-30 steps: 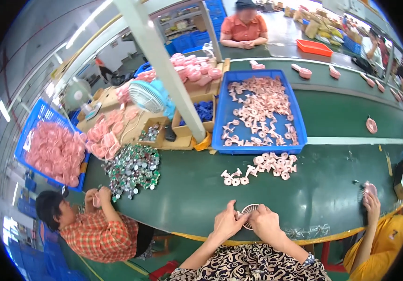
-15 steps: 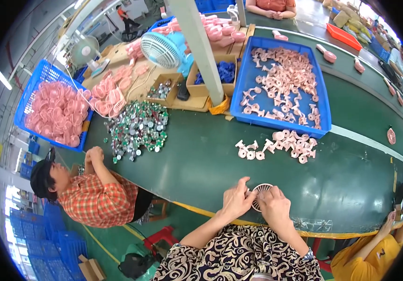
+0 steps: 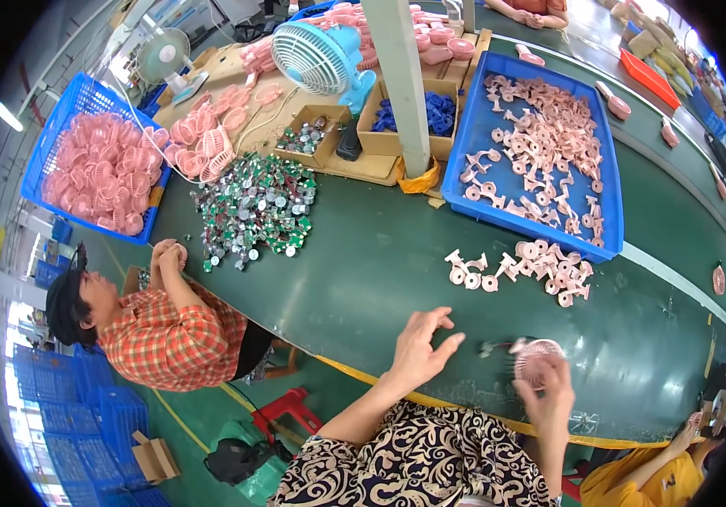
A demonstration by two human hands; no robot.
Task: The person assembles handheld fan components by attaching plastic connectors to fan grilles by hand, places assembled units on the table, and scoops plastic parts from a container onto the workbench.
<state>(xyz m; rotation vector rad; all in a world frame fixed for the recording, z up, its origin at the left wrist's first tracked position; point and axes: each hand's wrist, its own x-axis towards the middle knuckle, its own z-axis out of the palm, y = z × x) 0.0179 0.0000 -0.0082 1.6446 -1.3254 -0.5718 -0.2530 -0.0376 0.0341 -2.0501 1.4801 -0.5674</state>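
Note:
My right hand [image 3: 552, 395] holds a round pink fan grille [image 3: 536, 359] just above the near part of the green worktable [image 3: 354, 279]. Motion blurs the grille's ribs. Beside its left edge is a small blurred part with a dark lead [image 3: 496, 346]; I cannot tell whether it is joined to the grille. My left hand [image 3: 420, 348] is to the left, thumb and fingers apart, with nothing in it. Beyond both hands lies a small heap of pale pink plastic brackets [image 3: 540, 264], in front of a blue tray [image 3: 532, 224] holding many more.
At the far left stands a blue crate [image 3: 33, 190] of pink grilles, near a pile of small circuit boards with motors [image 3: 257, 207]. A grey post [image 3: 402, 93] rises beside a blue fan [image 3: 316, 59]. A co-worker in a checked shirt [image 3: 173, 342] sits at left; another wears yellow [image 3: 650, 477].
My right hand has carried the grille to the right, away from my left hand. My left hand has let go of it, and the small part with a lead has come into view.

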